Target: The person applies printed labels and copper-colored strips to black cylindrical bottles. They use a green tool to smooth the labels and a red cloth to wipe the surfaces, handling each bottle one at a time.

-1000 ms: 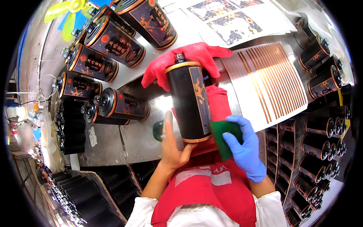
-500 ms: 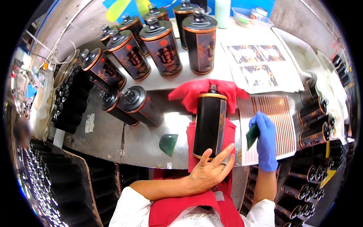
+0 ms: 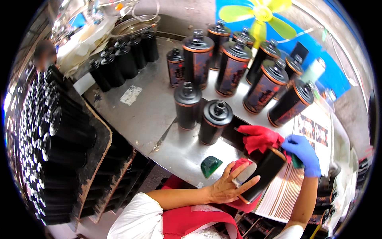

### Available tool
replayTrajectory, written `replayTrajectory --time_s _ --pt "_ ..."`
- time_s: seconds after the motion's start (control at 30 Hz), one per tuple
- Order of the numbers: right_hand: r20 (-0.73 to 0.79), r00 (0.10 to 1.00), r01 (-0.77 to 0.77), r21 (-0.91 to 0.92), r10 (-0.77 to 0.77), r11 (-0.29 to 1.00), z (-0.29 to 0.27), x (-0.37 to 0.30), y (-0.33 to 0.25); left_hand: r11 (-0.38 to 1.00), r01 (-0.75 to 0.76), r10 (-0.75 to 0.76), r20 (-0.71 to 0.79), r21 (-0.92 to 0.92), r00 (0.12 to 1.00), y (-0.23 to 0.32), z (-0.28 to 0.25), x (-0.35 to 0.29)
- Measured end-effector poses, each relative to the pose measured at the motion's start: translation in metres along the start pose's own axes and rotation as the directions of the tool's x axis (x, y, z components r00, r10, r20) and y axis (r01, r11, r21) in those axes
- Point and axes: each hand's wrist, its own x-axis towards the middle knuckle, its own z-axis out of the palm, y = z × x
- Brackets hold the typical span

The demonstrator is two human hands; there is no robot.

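Note:
A black bottle point(image 3: 264, 175) with copper rims lies tilted on a red cloth, its neck end up and to the right. My left hand point(image 3: 225, 188), bare with a ring, holds its lower end, fingers spread across it. By those fingers is a pale grey oval patch point(image 3: 247, 173) with a red edge, whose kind I cannot make out. My right hand point(image 3: 303, 150), in a blue glove, is closed at the neck end, a green scraper point(image 3: 296, 161) in its grasp. The neck is hidden by the hand. Another red cloth point(image 3: 260, 137) bunches behind the bottle. A second green scraper point(image 3: 211, 165) lies left of my left hand.
Two black bottles point(image 3: 215, 121) stand near the work spot; several decorated bottles point(image 3: 234, 67) stand behind. A striped sheet point(image 3: 278, 191) lies under my right forearm, printed sheets beyond. Plain black bottles point(image 3: 123, 61) line the back left. A yellow-green fan point(image 3: 262, 15) is at the back. Crowded bottle racks point(image 3: 67, 127) flank the left.
My view has swung left. My right hand has gone from above the striped sheet to the bottle's neck end, still with the scraper. The bottle tilts more; my left hand stays at its lower end.

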Motion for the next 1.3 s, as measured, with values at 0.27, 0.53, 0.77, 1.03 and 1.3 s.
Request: replayTrajectory --time_s 0.27,0.53,0.77,1.03,1.3 --pt "-0.083 0.971 0.229 0.075 -0.222 0.971 0.074 -0.045 -0.146 0.923 0.183 -0.079 -0.296 0.34 0.952 -0.048 -0.099 -0.076" --pt "-0.085 0.723 0.633 -0.32 -0.686 0.705 0.174 0.061 -0.29 0.727 0.677 -0.556 -0.48 0.115 0.679 -0.09 -0.177 -0.106" --pt "-0.08 0.618 0.593 -0.606 -0.782 0.531 0.218 0.17 -0.294 0.667 0.745 -0.609 -0.558 0.025 0.564 -0.117 -0.205 -0.108" --pt "-0.051 0.849 0.397 -0.596 -0.526 0.698 0.232 0.225 -0.261 0.639 0.769 -0.64 -0.552 0.005 0.535 -0.167 -0.215 -0.082" --pt "0.068 0.68 0.704 -0.338 -0.73 0.624 0.196 0.102 -0.283 0.555 0.826 -0.43 -0.816 0.098 0.386 -0.304 -0.287 0.014"
